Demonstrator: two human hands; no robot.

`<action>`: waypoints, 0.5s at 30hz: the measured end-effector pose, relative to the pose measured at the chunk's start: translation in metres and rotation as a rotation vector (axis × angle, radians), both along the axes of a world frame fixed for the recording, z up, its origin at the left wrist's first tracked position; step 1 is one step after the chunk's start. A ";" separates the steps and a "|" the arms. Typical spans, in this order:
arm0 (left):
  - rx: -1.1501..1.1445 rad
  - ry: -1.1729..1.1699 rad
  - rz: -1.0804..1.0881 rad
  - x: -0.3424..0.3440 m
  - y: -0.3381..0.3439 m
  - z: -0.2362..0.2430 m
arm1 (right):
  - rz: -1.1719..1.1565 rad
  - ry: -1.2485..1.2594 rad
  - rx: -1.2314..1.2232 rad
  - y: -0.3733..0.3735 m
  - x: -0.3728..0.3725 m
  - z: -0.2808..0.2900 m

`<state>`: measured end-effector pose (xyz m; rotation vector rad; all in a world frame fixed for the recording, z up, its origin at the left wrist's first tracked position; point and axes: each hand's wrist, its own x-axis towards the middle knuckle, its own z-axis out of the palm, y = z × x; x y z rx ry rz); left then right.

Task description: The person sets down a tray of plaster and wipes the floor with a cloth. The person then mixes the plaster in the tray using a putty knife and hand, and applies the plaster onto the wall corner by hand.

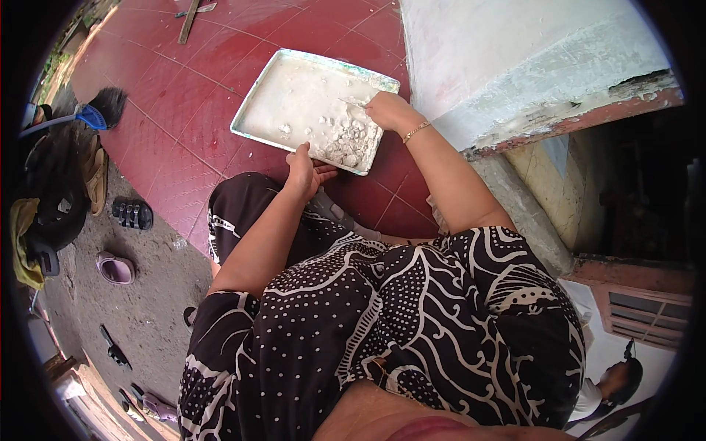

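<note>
A shallow rectangular tray (pixel 255 90) with a pale, stained rim rests on the red tiles before me. It holds a milky white, wet mix (pixel 290 88), with thick lumps (pixel 351 144) heaped in its near right corner. My left hand (pixel 304 173) grips the near rim, thumb over the edge and fingers spread beneath. Inside the tray's right side, my right hand (pixel 391 112) is closed around a small, whitish-coated tool (pixel 354 101), its tip in the mix. Its handle is hidden in the fingers, so its exact kind cannot be told.
A white wall (pixel 500 59) with a peeling lower edge stands right of the tray. On the left lie a broom (pixel 103 110), a black sandal (pixel 132 213) and a mauve clog (pixel 115 268). A wooden strip (pixel 188 22) lies far off. Another person (pixel 614 386) appears at lower right.
</note>
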<state>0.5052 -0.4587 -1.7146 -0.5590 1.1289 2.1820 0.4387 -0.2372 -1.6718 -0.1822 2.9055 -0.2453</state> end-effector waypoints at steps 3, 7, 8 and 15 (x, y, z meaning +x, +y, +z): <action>-0.001 -0.023 -0.044 -0.003 0.018 0.004 | -0.225 0.077 0.097 0.036 -0.029 -0.027; -0.010 -0.035 -0.028 -0.005 0.013 0.013 | -0.333 0.001 -0.064 -0.014 -0.008 -0.018; -0.014 -0.042 -0.020 -0.006 0.012 0.013 | -0.325 0.000 -0.061 -0.028 0.003 -0.007; 0.027 -0.033 -0.056 -0.021 0.010 -0.005 | -0.253 -0.121 0.043 -0.035 0.051 0.020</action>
